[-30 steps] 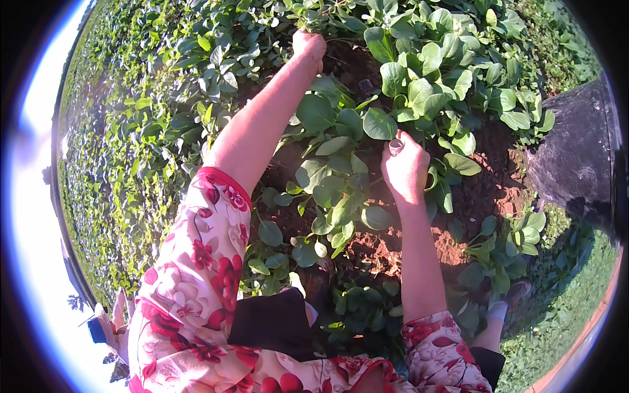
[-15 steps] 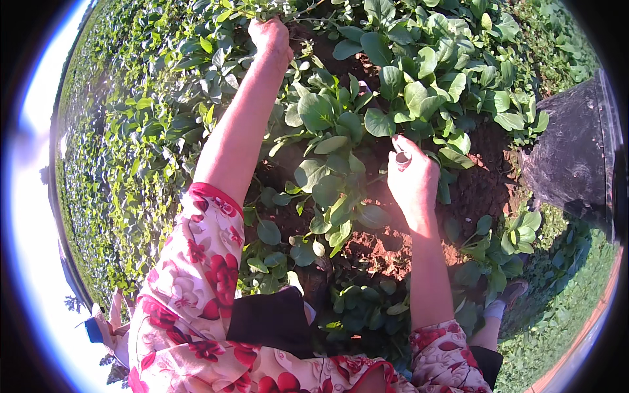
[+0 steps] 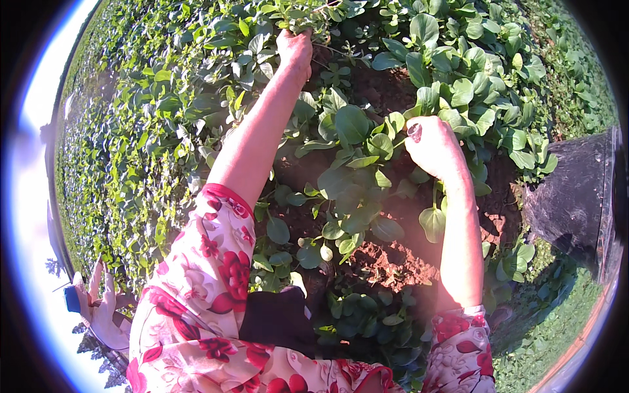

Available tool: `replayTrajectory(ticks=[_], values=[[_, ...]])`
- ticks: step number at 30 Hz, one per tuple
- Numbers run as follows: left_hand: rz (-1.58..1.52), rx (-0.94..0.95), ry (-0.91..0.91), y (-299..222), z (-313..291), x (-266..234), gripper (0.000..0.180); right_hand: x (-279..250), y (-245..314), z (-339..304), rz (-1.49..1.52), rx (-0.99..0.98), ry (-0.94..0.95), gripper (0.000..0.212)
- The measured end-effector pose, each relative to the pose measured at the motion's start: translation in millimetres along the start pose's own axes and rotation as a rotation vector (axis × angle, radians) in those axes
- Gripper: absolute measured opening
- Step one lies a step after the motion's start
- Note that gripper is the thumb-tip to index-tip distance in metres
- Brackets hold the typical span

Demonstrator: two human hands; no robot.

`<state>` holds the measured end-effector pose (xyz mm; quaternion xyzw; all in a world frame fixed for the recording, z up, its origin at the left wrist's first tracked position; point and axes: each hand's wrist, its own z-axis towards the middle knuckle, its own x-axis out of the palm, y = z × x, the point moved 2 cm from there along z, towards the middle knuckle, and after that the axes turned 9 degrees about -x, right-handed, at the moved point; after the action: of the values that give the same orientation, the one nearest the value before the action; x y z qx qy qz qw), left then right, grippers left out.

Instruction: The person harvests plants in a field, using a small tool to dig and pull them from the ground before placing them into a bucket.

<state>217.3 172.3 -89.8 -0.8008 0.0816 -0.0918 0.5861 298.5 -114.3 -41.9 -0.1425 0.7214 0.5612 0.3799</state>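
Note:
My left hand [image 3: 296, 54] reaches to the far edge of the view, its fingers closed round a bunch of small-leaved green stems [image 3: 295, 14]. Nearer and to the right, my right hand [image 3: 436, 147] is curled closed among broad-leaved green plants [image 3: 354, 124]. A small dark oval [image 3: 415, 133] shows at its curled fingers; what it is, and whether a stem is pinched there, I cannot make out. Rounded leaves lie right beside the fingertips. Both forearms come out of floral red-and-white sleeves [image 3: 219, 262].
A black bucket-like container [image 3: 573, 196] lies tilted at the right. Dense low greenery [image 3: 151, 124] covers the left side. Reddish-brown soil [image 3: 393, 265] shows between the plants. A pale shape with a blue patch [image 3: 72, 299] is at the lower left.
My right hand has moved forward and right, up against the leaves. My left hand still grips the stems; the whole view has shifted slightly, with plants and container lower and to the right.

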Motion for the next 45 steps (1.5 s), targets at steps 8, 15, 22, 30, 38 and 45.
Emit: replayTrajectory(ticks=[8, 15, 22, 30, 38, 45], values=[[0.668, -0.098, 0.231, 20, -17, -8, 0.026, 11, 4, 11, -0.034, 0.121, -0.025, 0.017], [1.33, 0.094, 0.821, 74, 1, 7, 0.064, 42, -1, -6, 0.034, 0.227, -0.214, 0.009], [1.295, 0.226, 0.79, 124, 23, -13, 0.068, 88, -8, 46, 0.124, 0.144, -0.292, 0.022], [0.624, -0.015, 0.389, 49, -20, -8, 0.03, 26, 11, 24, -0.099, 0.065, -0.145, 0.011], [0.72, -0.104, 0.18, 22, -2, -55, 0.034, -7, 24, 15, -0.125, -0.009, 0.135, 0.012], [1.227, 0.02, 0.553, 36, -25, -55, 0.052, 24, 10, 11, -0.065, 0.116, -0.01, 0.01]])
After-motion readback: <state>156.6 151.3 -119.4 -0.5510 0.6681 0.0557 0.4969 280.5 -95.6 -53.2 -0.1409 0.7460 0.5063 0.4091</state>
